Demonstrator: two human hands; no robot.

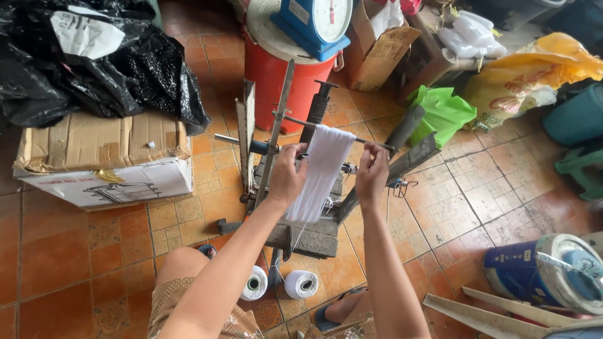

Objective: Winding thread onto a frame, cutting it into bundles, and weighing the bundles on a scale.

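Thread skein (321,171), white, hangs over thin rod (333,132) of winding frame (295,188) on tiled floor (75,251). Left hand (287,174) closed on skein's left edge; right hand (372,172) pinches rod. Two spools (300,284) just below frame.

The left hand (287,174) and the right hand (372,172) were raised on either side of a hank of white thread (321,172) that hung over a thin metal rod (333,132) on a metal winding frame (276,157). The right hand's fingers (370,150) pinched the rod's end. Two white thread spools (300,284) lay on the tiled floor (75,251) below. A cardboard box (103,157) stood to the left, a red bucket (279,78) carrying a blue scale (317,22) behind.
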